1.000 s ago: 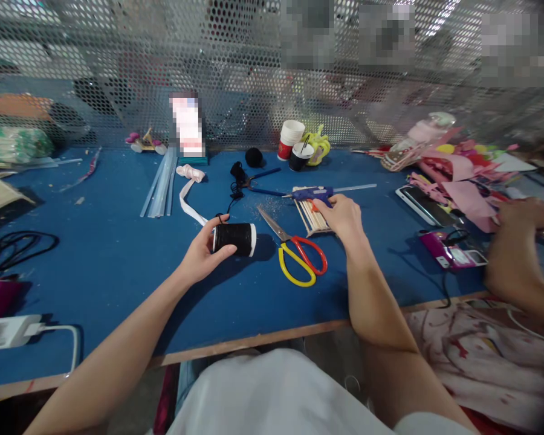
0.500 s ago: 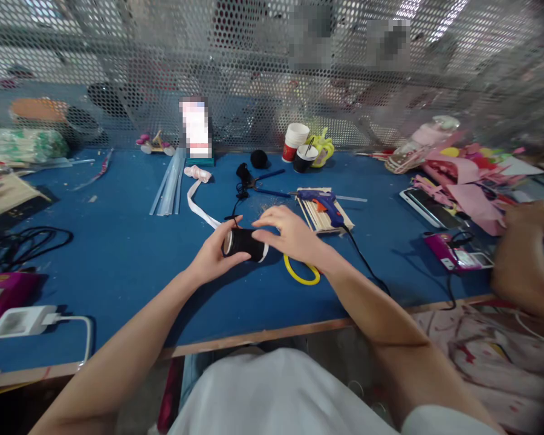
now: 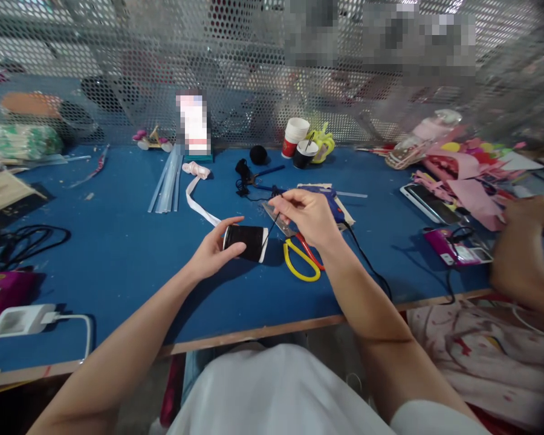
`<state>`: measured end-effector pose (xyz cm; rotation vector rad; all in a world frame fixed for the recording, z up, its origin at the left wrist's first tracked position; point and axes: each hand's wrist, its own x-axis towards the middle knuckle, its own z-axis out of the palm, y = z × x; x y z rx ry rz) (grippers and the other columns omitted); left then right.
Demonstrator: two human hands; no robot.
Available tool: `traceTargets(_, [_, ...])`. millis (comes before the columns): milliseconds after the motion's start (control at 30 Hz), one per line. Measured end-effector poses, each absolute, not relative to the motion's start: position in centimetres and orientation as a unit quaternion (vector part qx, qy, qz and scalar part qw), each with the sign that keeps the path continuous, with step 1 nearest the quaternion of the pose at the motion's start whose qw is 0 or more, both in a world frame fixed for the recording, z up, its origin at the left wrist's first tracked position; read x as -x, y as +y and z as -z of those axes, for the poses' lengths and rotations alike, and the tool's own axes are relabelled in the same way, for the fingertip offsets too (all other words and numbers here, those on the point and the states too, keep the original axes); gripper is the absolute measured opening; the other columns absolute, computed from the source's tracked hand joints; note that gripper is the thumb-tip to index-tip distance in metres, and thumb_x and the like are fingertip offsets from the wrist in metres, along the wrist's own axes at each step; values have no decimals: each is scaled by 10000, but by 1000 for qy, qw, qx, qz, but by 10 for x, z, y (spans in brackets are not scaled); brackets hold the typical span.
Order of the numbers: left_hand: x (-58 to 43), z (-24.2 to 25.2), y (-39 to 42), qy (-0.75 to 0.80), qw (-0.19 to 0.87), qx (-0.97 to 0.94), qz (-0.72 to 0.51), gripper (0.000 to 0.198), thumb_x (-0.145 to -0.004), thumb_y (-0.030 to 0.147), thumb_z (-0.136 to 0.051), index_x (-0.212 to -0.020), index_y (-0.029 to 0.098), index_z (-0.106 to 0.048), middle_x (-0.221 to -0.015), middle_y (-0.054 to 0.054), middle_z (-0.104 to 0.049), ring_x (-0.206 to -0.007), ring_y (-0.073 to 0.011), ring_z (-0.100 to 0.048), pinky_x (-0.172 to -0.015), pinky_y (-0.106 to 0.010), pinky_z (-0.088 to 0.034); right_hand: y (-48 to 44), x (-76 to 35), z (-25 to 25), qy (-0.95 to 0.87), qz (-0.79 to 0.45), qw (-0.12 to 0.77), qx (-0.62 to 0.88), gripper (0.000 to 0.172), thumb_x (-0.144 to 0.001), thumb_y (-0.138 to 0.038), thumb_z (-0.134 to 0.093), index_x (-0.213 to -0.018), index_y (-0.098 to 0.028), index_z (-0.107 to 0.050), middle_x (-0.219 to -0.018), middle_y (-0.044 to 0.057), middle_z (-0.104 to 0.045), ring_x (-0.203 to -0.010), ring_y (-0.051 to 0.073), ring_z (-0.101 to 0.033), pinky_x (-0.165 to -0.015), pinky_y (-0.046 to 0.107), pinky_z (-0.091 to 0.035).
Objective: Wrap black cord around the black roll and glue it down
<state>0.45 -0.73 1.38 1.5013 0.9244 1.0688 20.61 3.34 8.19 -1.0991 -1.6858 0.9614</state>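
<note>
My left hand grips a spool of black thread, lying on its side just above the blue tabletop. My right hand is pinched on the thread's loose end, and a short black strand runs from the spool up to those fingers. Scissors with yellow and red handles lie right under my right hand. A blue glue gun rests on a bundle of wooden sticks just behind it.
Clear glue sticks, a pink ribbon, paper cups and a black pompom lie toward the mesh wall. Another person's arm works at the right among pink paper, a phone and cables. A white charger sits at the left.
My right hand left the glue gun, came over to the spool, then drew back up and right pulling a strand of thread. My left hand kept hold of the spool.
</note>
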Motion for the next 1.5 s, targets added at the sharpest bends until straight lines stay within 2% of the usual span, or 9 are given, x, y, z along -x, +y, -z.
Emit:
traceTargets(133, [-6, -15, -9, 390, 533, -616, -429, 498, -746, 384, -612, -1178, 191, -461, -819, -26, -565, -640, -121, -543, -532, -229, -492, 37, -207, -77, -664, -395, 452, 446, 317, -728, -468, -587, -690, -156, -625, -610, 8, -573, -512, 77, -476, -504, 231, -405])
traceTargets(433, [-7, -17, -12, 383, 538, -638, -397, 497, -734, 366, -630, -1162, 185, -455, -878, -30, -577, -748, -146, -559, -654, -249, -484, 38, -200, -71, -688, -367, 441, 444, 331, -742, -476, -571, -625, -166, -555, -538, -24, -473, -502, 76, -417, -476, 223, -338])
traceTargets(700, [-6, -19, -15, 374, 488, -671, -414, 517, -722, 365, -646, -1171, 189, -459, -907, -44, -569, -744, -149, -546, -641, -246, -472, 43, -202, -60, -696, -360, 411, 467, 350, -745, -495, -551, -626, -166, -555, -525, -25, -484, -475, 73, -397, -471, 224, -323])
traceTargets(933, [-5, -18, -17, 369, 445, -695, -428, 519, -722, 354, -650, -1177, 199, -456, -990, -54, -552, -835, -167, -547, -712, -262, -464, 42, -203, -54, -710, -363, 385, 465, 349, -754, -492, -539, -662, -160, -597, -571, -4, -540, -529, 95, -471, -530, 238, -368])
traceTargets(1500, [-6, -15, -15, 341, 376, -716, -480, 527, -705, 304, -675, -1177, 211, -462, -1094, -80, -507, -980, -194, -513, -832, -312, -437, 39, -200, -52, -717, -382, 356, 461, 366, -752, -481, -539, -633, -137, -579, -524, -30, -436, -495, 71, -354, -518, 231, -305])
